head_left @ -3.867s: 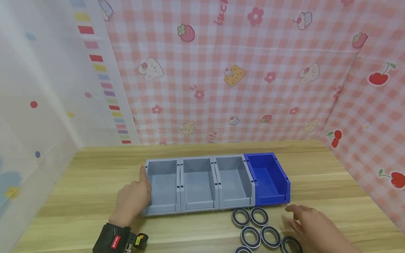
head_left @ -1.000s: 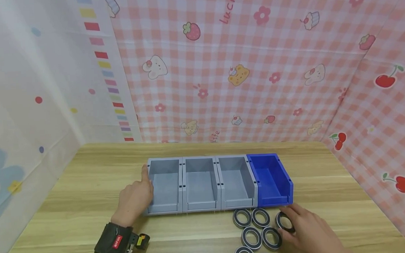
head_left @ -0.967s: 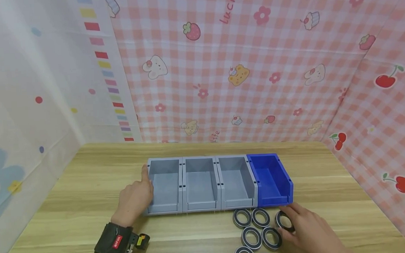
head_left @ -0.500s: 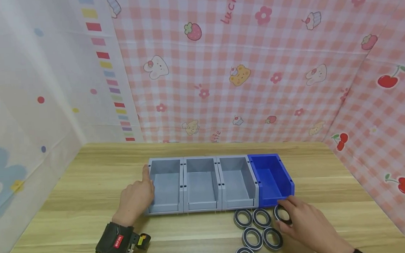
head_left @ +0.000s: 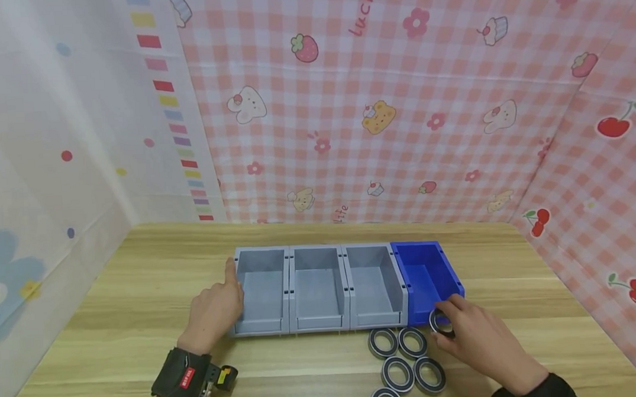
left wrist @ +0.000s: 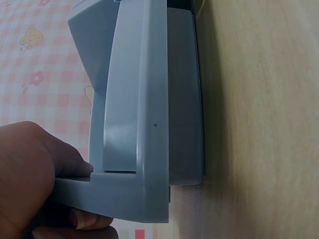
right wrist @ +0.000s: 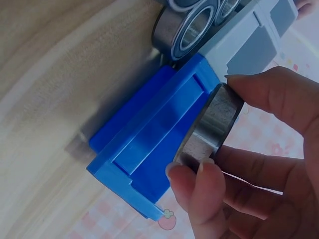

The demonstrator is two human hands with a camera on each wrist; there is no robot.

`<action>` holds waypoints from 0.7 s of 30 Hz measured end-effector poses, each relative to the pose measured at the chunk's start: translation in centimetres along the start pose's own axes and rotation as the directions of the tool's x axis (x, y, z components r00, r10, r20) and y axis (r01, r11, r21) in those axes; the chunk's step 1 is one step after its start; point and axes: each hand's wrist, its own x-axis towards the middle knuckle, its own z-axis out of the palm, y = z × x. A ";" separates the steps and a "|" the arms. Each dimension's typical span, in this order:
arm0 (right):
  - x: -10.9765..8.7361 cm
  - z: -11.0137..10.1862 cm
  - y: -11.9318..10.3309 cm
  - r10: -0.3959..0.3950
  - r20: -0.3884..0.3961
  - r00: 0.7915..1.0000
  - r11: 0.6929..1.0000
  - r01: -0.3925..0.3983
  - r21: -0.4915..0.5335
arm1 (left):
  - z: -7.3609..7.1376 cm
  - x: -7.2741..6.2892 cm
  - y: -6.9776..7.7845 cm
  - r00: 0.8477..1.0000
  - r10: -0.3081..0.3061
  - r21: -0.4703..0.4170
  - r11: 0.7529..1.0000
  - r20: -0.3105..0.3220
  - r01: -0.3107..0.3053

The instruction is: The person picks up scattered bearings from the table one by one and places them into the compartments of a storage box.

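Observation:
My right hand [head_left: 478, 336] pinches a ball bearing [right wrist: 212, 129] between thumb and fingers, a steel ring with dark seals. In the right wrist view it is tilted on edge, just above the front of the blue bin [right wrist: 149, 112]. My left hand [head_left: 216, 309] grips the side wall of the leftmost grey bin [left wrist: 154, 124], thumb inside and other fingers outside. Several more bearings [head_left: 373, 343] lie flat on the table in front of the bins, and the lowest are cut off by the frame edge.
Two more grey bins [head_left: 293, 309] stand between the leftmost grey bin and the blue one, all in a tight row on the wooden table [head_left: 140, 277]. Patterned cloth [head_left: 314, 104] hangs behind and on both sides. A strap with a small camera [head_left: 182, 376] sits on the left wrist.
My right hand has picked up the rightmost bearing from the table and carried it up and forward to the blue bin's front edge. My left hand stays on the grey bin.

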 end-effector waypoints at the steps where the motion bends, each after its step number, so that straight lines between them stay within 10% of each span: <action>1: 0.1 0.0 0.0 0.002 0.004 1.000 1.000 -0.002 0.002 | 0.0 0.0 0.0 1.000 -0.001 0.000 1.000 0.001 0.001; 21: 2.5 0.5 0.7 -0.042 -0.013 0.999 0.999 0.042 0.001 | 0.1 0.1 -0.2 1.000 0.006 0.009 1.000 -0.012 -0.006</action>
